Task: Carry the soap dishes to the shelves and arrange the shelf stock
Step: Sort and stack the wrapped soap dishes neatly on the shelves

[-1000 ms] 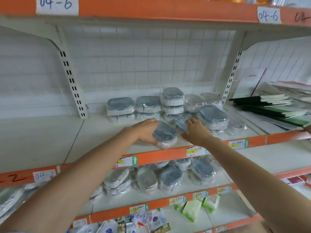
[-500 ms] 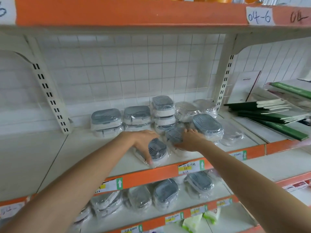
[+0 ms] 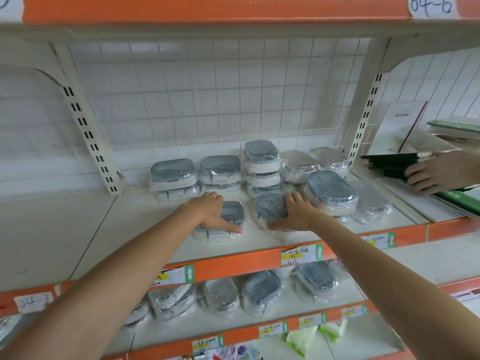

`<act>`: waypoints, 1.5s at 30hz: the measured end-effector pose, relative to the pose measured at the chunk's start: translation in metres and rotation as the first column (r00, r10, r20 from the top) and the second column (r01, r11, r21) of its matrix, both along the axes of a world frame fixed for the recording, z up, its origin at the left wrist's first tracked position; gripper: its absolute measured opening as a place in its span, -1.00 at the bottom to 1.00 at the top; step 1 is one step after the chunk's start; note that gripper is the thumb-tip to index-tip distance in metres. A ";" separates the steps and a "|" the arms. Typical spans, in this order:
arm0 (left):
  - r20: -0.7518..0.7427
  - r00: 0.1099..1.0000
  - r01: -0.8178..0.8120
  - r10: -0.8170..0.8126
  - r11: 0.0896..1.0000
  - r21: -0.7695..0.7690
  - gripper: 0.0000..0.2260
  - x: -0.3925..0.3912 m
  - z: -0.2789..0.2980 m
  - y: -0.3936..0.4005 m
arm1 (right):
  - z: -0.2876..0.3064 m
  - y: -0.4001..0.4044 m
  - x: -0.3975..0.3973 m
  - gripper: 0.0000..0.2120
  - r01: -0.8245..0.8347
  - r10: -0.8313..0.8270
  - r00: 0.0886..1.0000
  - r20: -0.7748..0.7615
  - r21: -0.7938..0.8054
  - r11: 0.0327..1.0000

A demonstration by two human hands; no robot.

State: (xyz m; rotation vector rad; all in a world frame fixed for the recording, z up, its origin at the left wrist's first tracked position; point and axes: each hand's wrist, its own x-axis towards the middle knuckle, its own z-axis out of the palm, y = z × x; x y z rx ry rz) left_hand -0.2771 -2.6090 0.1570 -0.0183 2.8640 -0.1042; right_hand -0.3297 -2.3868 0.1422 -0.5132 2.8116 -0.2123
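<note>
Two plastic-wrapped grey-lidded soap dishes lie side by side near the front of the white shelf [image 3: 145,224]. My left hand [image 3: 209,211] grips the left soap dish [image 3: 231,216], with the thumb along its front side and the fingers over its far side. My right hand [image 3: 297,213] holds the right soap dish [image 3: 270,207] the same way from the right. Behind them stand stacked soap dishes [image 3: 219,168], a taller stack [image 3: 261,159] and a large dish [image 3: 331,187].
Another person's hand [image 3: 441,174] rests on dark green notebooks [image 3: 394,162] on the neighbouring shelf at right. The lower shelf holds more wrapped soap dishes [image 3: 262,288]. White uprights [image 3: 89,136] flank the bay. The shelf's left half is bare.
Both hands have slid their soap dishes further back onto the shelf and apart. My view has moved closer. Another person's hand has appeared on the notebooks at right.
</note>
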 end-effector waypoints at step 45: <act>-0.338 0.893 -0.251 0.298 0.952 0.176 -0.05 0.220 -0.042 0.061 | -0.041 0.042 0.195 0.00 -0.166 0.099 0.943 -0.318 -0.189 0.968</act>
